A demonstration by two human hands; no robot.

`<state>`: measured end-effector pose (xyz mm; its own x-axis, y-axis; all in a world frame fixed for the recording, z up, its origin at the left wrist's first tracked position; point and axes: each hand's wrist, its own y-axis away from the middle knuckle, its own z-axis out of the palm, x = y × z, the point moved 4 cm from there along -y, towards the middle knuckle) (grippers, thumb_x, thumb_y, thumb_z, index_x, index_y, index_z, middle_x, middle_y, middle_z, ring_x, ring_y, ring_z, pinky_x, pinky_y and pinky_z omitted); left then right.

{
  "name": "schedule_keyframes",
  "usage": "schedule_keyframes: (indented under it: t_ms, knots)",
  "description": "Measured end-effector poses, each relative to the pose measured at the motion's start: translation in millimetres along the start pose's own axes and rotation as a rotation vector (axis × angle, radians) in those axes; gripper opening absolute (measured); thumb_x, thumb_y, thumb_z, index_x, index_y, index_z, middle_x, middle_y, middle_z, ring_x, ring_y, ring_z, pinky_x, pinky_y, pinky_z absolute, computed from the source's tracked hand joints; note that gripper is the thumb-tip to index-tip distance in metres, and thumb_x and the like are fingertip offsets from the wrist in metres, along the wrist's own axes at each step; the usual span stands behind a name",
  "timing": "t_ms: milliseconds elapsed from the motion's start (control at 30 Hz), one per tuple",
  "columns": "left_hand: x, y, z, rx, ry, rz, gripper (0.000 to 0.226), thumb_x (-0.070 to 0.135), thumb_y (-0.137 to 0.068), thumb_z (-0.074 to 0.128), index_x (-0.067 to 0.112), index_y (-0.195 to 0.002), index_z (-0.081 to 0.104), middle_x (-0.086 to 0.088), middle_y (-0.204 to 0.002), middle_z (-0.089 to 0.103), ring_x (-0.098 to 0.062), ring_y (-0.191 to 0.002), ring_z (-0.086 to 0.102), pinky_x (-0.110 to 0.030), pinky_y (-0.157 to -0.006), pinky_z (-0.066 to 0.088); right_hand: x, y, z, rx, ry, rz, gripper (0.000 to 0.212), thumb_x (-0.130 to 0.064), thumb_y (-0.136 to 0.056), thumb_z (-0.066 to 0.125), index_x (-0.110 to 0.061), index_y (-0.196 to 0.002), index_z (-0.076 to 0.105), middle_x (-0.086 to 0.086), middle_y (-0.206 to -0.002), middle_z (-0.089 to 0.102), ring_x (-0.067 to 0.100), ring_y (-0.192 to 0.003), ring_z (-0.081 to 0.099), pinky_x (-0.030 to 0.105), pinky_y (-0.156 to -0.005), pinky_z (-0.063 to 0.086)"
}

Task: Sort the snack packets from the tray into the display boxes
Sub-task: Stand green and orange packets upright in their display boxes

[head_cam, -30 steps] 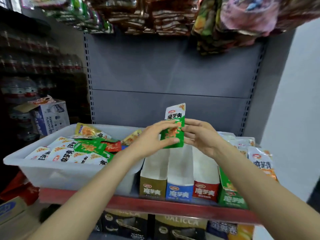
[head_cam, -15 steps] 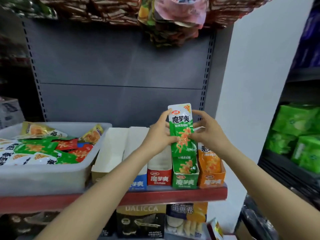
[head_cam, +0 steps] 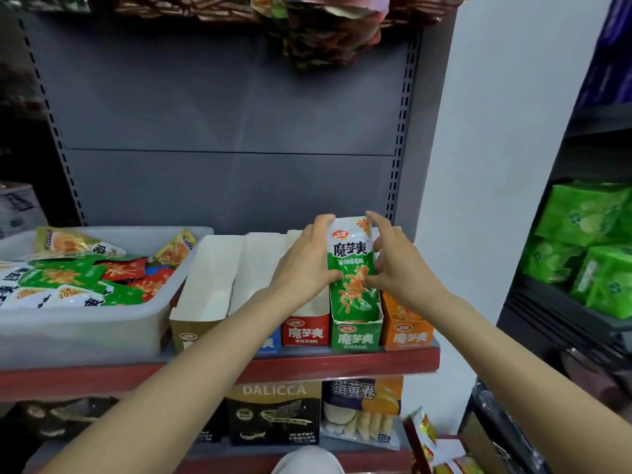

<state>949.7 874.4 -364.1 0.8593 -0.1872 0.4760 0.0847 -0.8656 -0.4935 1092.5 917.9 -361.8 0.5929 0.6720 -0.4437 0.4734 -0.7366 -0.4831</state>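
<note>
Lowered since before, the green packet [head_cam: 352, 268] stood in the green box [head_cam: 355, 331], gripped by left hand [head_cam: 304, 268] at 9 o'clock, right hand [head_cam: 396, 265] at 3 o'clock.

The green packet [head_cam: 352, 268] is glossy, crinkled plastic film, the display boxes [head_cam: 355, 335] look like matt printed cardboard with plain white insides, the tray [head_cam: 78, 331] is milky translucent plastic, and the back panel [head_cam: 225, 131] is matt grey-painted metal.

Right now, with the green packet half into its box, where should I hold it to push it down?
Hold the green packet by its free white top, from above, pinching the long side edges as the left hand and right hand do. It stands upright, its lower end already inside the green box.
</note>
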Motion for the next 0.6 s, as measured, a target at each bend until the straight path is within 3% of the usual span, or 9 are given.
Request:
schedule_keyframes:
  t_ms: [167, 267, 467, 533, 600]
  knots:
    - [-1, 7, 3, -0.031, -0.145, 0.027, 0.065, 0.025, -0.075, 0.077, 0.022, -0.126, 0.036, 0.002, -0.123, 0.041, -0.016, -0.104, 0.051, -0.035, -0.078, 0.05, 4, 7, 5, -0.066, 0.102, 0.015, 0.078, -0.01, -0.069, 0.08, -0.02, -0.132, 0.034, 0.005, -0.122, 0.039, 0.021, -0.101, 0.051, 0.035, -0.085, 0.048]
    - [0, 9, 6, -0.065, -0.192, 0.053, 0.061, 0.025, -0.077, 0.075, 0.022, -0.125, 0.039, 0.004, -0.129, 0.037, -0.015, -0.106, 0.051, -0.031, -0.075, 0.048, 2, 7, 4, -0.092, 0.161, 0.016, 0.062, -0.014, -0.075, 0.076, -0.017, -0.125, 0.041, 0.004, -0.12, 0.04, 0.02, -0.095, 0.052, 0.032, -0.081, 0.048]
    - [-7, 8, -11, -0.021, -0.074, 0.037, 0.04, 0.025, -0.086, 0.063, 0.024, -0.124, 0.049, 0.005, -0.124, 0.048, -0.011, -0.101, 0.053, -0.033, -0.085, 0.049, -21, 2, -7, 0.034, 0.272, -0.108, 0.04, -0.022, -0.089, 0.061, -0.015, -0.127, 0.05, 0.001, -0.126, 0.043, 0.017, -0.115, 0.044, 0.023, -0.087, 0.039]
    - [-15, 11, -26, 0.025, -0.032, 0.027, 0.028, 0.025, -0.089, 0.059, 0.023, -0.117, 0.055, 0.006, -0.116, 0.055, -0.008, -0.094, 0.055, -0.031, -0.083, 0.05, -38, -1, -3, 0.044, 0.223, -0.151, 0.033, -0.022, -0.091, 0.056, -0.016, -0.123, 0.054, 0.0, -0.123, 0.046, 0.015, -0.11, 0.046, 0.022, -0.083, 0.039]
    - [-26, 18, -45, 0.082, -0.004, 0.007, 0.018, 0.024, -0.091, 0.056, 0.023, -0.109, 0.059, 0.007, -0.106, 0.06, -0.007, -0.087, 0.057, -0.027, -0.079, 0.051, -59, -7, 8, 0.018, 0.166, -0.198, 0.026, -0.022, -0.092, 0.054, -0.017, -0.117, 0.058, -0.001, -0.116, 0.051, 0.015, -0.1, 0.053, 0.031, -0.083, 0.046]
